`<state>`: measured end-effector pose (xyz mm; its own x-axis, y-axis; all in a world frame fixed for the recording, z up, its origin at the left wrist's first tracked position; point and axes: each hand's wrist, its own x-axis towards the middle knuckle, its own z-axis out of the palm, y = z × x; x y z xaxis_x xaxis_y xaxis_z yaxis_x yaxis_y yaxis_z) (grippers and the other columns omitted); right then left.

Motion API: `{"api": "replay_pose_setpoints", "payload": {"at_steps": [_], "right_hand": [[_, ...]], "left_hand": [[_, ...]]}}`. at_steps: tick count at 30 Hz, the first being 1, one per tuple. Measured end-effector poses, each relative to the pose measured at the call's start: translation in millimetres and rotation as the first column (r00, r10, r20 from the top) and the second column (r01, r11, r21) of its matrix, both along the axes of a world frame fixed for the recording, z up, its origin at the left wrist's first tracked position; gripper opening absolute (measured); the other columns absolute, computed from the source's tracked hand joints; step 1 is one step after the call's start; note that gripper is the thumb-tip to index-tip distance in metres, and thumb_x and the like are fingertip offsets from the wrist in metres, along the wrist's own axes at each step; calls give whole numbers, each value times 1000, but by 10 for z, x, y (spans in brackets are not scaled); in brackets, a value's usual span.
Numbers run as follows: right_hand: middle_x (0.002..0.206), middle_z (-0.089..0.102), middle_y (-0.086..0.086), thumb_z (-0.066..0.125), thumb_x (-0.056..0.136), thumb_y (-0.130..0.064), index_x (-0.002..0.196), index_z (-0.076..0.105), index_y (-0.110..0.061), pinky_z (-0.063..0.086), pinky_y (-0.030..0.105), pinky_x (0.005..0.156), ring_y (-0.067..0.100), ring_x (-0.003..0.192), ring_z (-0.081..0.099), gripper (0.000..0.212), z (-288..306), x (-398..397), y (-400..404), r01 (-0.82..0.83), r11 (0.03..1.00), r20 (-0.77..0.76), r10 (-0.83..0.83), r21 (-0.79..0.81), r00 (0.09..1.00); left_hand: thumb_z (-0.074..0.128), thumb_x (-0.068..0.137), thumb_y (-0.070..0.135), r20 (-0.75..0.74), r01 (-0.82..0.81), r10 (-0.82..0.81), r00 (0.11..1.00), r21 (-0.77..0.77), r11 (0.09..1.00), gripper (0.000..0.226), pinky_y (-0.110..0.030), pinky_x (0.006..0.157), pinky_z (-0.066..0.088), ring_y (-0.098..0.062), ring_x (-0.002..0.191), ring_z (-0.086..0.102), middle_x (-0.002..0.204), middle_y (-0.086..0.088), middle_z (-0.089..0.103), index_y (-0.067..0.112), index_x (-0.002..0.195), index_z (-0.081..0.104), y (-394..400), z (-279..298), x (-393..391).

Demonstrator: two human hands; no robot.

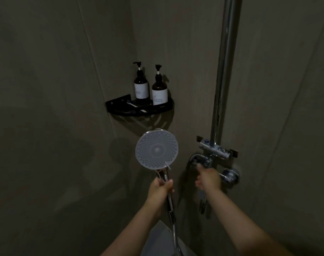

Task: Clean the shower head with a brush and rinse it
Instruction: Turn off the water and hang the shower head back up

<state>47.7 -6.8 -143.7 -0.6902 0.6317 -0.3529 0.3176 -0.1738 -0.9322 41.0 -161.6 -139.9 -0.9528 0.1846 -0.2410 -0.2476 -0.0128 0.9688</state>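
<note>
Left hand [160, 187] grips shower head [157, 150]; right hand [208, 179] seemingly free.

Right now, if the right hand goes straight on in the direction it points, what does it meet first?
Most likely the chrome mixer valve: the right hand reaches up and forward, its fingers already at or almost at the valve's left end. Depth is unclear in this dim view, so contact cannot be confirmed.
</note>
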Motion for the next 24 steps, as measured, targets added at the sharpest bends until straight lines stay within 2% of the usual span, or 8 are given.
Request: {"api": "replay_pose_setpoints", "payload": {"at_steps": [3,6,11,13,16,18,21,24], "right_hand": [[102,57,20,50,91,-41,117,51,-7,52,39,73,36,92,61,43,47,-168,219,125,915,-18,-142,-383,990],[122,53,24,47,92,-42,133,42,-5,50,40,77,38,108,56,55,13,-256,308,56,871,12,-58,-487,998],[80,57,15,50,93,-20,120,52,-1,50,36,56,25,66,57,32,-4,-387,387,168,919,58,-158,-356,986],[84,60,17,53,91,-21,114,55,-1,51,39,58,30,74,61,31,-35,-435,366,180,931,75,-164,-317,984],[81,64,15,52,91,-36,100,62,1,52,37,68,30,75,63,39,-57,-410,283,82,986,191,-108,143,976],[103,65,21,37,97,-34,104,60,2,46,35,77,32,96,62,43,-77,-390,254,52,950,227,-126,307,966],[114,60,23,30,99,-28,118,53,1,45,36,81,34,105,58,42,-59,-442,231,180,976,150,-198,122,969],[76,55,12,40,94,-41,102,56,-9,35,24,51,22,62,51,36,-83,-494,154,315,854,65,-318,-415,946]], "left_hand": [[56,89,4,4,49,-49,999,-55,997,21,-16,53,45,-10,54,53,65,-7,51,10,72,45,137,-131,-6],[55,88,-1,43,34,-35,998,35,999,22,-25,59,43,-11,49,51,63,-9,49,10,71,46,245,-207,-41],[56,87,-1,65,3,-7,998,62,998,22,-32,69,43,-16,55,51,58,-6,52,10,70,49,270,-284,-173],[56,88,0,69,-4,-1,998,66,998,22,-32,69,41,-19,58,49,56,-5,53,10,69,50,282,-314,-204],[56,88,0,101,-20,9,995,104,994,24,-32,65,41,-19,57,48,46,2,55,10,67,49,321,-354,-215],[56,88,1,112,-22,11,994,97,995,25,-32,66,42,-20,57,49,47,1,55,11,66,49,341,-385,-225],[56,88,1,128,-31,17,992,108,994,25,-36,73,42,-21,57,49,55,-7,54,10,66,49,347,-407,-242],[56,88,2,133,-18,4,991,101,995,22,-31,63,43,-16,50,50,54,-6,53,10,69,49,333,-411,-266]]}}
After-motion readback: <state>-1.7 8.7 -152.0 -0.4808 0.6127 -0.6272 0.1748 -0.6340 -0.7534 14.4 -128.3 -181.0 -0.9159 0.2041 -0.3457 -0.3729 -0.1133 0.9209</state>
